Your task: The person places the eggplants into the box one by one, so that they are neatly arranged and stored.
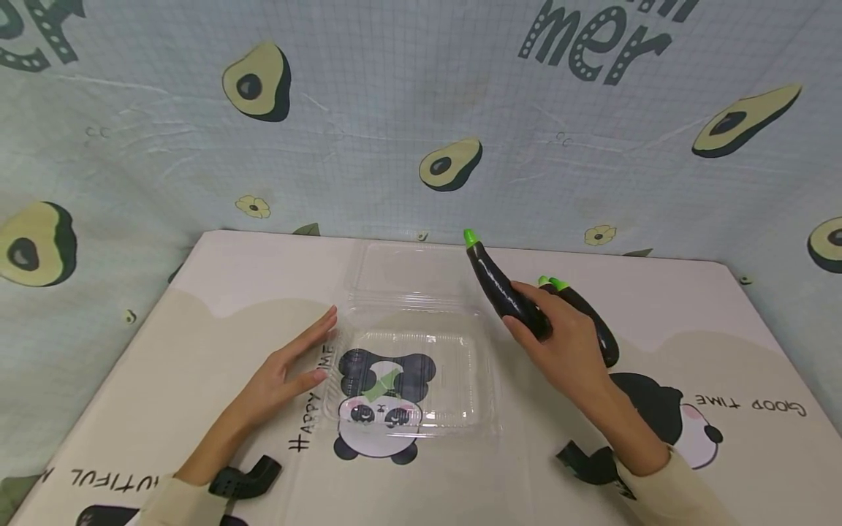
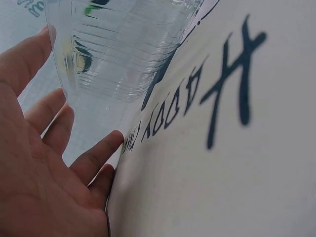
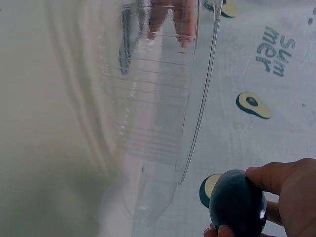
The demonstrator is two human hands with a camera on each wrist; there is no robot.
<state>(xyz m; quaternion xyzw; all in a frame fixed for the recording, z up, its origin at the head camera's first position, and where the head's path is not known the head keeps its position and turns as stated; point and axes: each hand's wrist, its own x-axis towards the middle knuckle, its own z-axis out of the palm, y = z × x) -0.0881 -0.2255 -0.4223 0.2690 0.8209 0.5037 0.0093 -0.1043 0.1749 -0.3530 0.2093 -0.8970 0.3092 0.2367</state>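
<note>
My right hand (image 1: 559,343) grips a dark eggplant (image 1: 498,281) by its thick end, the bright green stem pointing up and away. In the right wrist view the eggplant (image 3: 238,203) shows end-on between thumb and fingers. A clear plastic clamshell box (image 1: 483,380) lies with its lid (image 1: 414,270) folded back. At the box's left side my left hand (image 1: 283,376) has its fingers spread, fingertips right at the rim. From the left wrist, the box wall (image 2: 118,59) rises beside the left hand (image 2: 44,143).
More eggplants (image 1: 595,321) lie behind my right hand, partly hidden by it. The table (image 1: 230,343) has a printed cover with pandas and lettering. A curtain (image 1: 368,109) with avocado prints hangs behind the table's far edge. Black wrist straps (image 1: 246,478) sit on both forearms.
</note>
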